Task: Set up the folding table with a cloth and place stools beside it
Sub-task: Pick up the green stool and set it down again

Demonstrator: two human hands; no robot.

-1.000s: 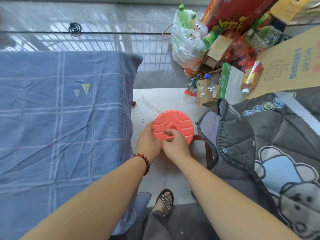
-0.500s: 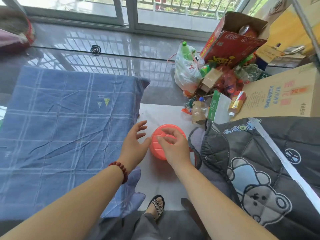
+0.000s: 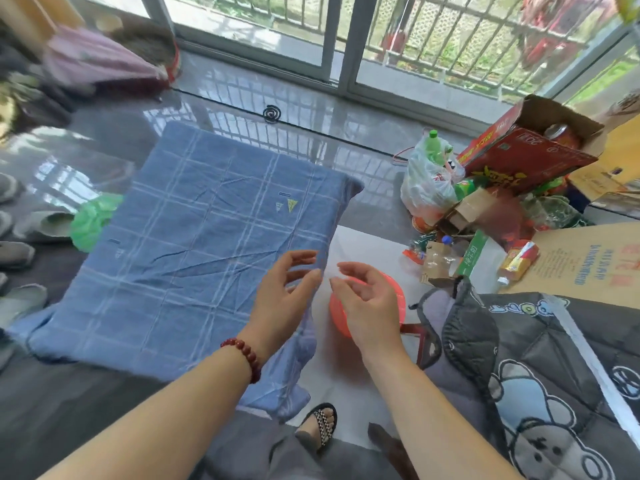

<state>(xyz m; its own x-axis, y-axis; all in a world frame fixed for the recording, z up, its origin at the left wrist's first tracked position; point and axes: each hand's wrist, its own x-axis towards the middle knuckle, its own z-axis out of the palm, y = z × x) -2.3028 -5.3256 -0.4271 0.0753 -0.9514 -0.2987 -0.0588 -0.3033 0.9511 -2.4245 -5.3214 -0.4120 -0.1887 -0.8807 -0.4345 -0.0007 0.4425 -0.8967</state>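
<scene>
A blue checked cloth (image 3: 194, 244) covers the low folding table, its near right corner hanging down. To the right of the table stands a round red plastic stool (image 3: 398, 299) on a white floor patch, mostly hidden behind my right hand. My left hand (image 3: 284, 299), with a red bead bracelet at the wrist, hovers over the cloth's right edge with fingers spread and relaxed. My right hand (image 3: 367, 306) hovers above the stool with loosely bent fingers. Neither hand holds anything.
A grey bear-print quilt (image 3: 554, 375) lies close on the right. Behind the stool is a heap of boxes, bottles and a plastic bag (image 3: 429, 181). Slippers (image 3: 45, 223) and a green bag lie left of the table. My sandalled foot (image 3: 318, 427) is below.
Both hands have come off the red stool and risen above it. The view has lifted, showing the whole table and the window beyond.
</scene>
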